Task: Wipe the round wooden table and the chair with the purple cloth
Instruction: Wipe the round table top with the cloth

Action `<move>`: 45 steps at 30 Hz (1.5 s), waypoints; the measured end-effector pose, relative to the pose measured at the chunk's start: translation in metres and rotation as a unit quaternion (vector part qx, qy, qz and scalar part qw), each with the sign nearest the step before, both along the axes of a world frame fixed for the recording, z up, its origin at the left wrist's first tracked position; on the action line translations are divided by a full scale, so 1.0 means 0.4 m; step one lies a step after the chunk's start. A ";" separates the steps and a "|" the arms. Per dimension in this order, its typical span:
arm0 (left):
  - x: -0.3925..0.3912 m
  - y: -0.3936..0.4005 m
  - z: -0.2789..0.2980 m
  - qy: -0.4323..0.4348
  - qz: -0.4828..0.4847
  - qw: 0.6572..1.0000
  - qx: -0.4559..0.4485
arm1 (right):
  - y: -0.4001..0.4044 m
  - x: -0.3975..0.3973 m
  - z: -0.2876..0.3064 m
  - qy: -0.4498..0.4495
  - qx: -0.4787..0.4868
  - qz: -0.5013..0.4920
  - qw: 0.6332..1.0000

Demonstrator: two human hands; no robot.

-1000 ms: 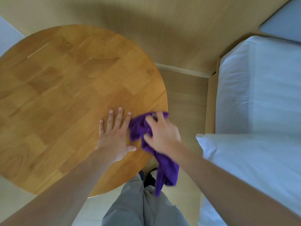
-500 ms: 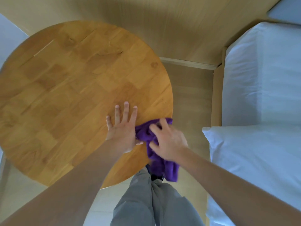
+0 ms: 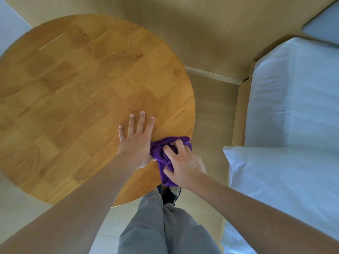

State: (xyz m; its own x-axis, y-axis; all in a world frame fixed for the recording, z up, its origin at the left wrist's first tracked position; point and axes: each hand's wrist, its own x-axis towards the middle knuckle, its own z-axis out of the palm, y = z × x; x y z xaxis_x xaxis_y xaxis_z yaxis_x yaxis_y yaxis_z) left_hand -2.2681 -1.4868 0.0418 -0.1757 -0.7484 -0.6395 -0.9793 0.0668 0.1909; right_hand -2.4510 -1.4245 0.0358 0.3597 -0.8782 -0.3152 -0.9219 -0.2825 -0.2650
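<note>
Here left hand (image 3: 134, 143) lies flat, fingers straight, on round wooden table (image 3: 82, 99); right hand (image 3: 183, 165) fingers curled, gripping bunched purple cloth (image 3: 161, 153) at table's near-right edge.

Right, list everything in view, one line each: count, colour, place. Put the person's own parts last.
round wooden table: one, honey brown, left and centre.
purple cloth: one, bunched on the table's right edge, partly hanging off.
white bed: one, along the right side.
white pillow: one, on the bed, lower right.
tan wooden floor: between table and bed.
left hand: flat on the table, fingers spread, beside the cloth.
right hand: grips the cloth at the table's edge.
grey trousers: bottom centre.
dark shoe: one visible, below the cloth.
</note>
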 end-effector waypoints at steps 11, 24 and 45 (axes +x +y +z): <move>0.000 0.005 -0.009 0.005 0.010 1.000 -0.020 | -0.227 -0.015 -0.023 0.002 -0.034 -0.192 0.981; -0.017 0.016 0.008 0.006 0.079 0.997 -0.015 | -0.066 -0.017 -0.010 0.004 -0.011 -0.075 0.997; -0.036 0.086 0.078 0.509 0.546 0.659 0.094 | -0.159 0.071 0.118 -0.332 0.163 -0.466 0.804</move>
State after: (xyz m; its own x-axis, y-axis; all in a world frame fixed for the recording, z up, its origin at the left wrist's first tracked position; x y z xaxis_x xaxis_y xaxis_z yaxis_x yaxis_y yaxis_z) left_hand -2.2825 -1.4525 0.0729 -0.0071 -0.7078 -0.7064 0.2181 -0.6905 0.6896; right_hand -2.4225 -1.4879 0.0831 -0.2229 -0.7736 -0.5932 -0.3173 0.6330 -0.7061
